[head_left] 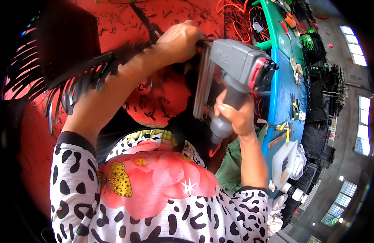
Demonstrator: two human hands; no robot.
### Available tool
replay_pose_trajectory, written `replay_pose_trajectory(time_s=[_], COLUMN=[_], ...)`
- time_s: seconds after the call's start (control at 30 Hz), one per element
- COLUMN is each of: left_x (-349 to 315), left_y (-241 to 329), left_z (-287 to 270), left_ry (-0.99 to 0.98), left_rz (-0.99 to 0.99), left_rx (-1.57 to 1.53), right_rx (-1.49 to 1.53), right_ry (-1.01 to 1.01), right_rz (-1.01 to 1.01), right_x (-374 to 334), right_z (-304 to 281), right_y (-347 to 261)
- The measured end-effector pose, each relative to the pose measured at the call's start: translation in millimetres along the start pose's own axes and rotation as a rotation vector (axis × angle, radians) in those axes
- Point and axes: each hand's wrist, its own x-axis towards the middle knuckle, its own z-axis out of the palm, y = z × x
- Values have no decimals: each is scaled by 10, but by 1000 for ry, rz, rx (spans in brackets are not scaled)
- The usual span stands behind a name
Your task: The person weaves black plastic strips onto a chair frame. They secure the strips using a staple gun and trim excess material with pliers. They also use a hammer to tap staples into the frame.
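A grey air staple gun (pixel 239 60) is in my right hand (pixel 237 113), whose fingers wrap round its grip. Its nose points left toward my left hand (pixel 181 40), which is closed in a fist right beside it. What that fist holds is hidden by the fingers; a dark bar (pixel 142 18) runs in beneath it. Below my left forearm and to its left lies a black piece with a dark flat panel (pixel 69 44). Many loose black strips (pixel 65 95) fan out from its edge.
Short black offcuts (pixel 154 101) litter the red surface (pixel 126 18). At the right stands a blue table (pixel 286 105) with yellow-handled tools (pixel 287 131) and a white tray (pixel 285 162). Orange hoses (pixel 239 24) coil at the top. Black woven pieces (pixel 316 101) are stacked beyond the table.
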Motion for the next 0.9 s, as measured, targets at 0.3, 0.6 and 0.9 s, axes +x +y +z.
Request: replay_pose_trajectory(time_s=[0.3,0.6,0.9], left_x=[-237,-294,-222], left_y=[-206,-92,49], left_z=[-241,-844,-840], left_ry=[-19,-166,-186], left_rz=[76,156,-14], left_rx=[-32,-50,-70], right_rx=[41,-1219,-1018], right_ry=[342,801,805], right_rz=[-67,295,707], right_x=[-32,356,629], right_z=[-860,-2812,-2897], right_y=[-168,445,584])
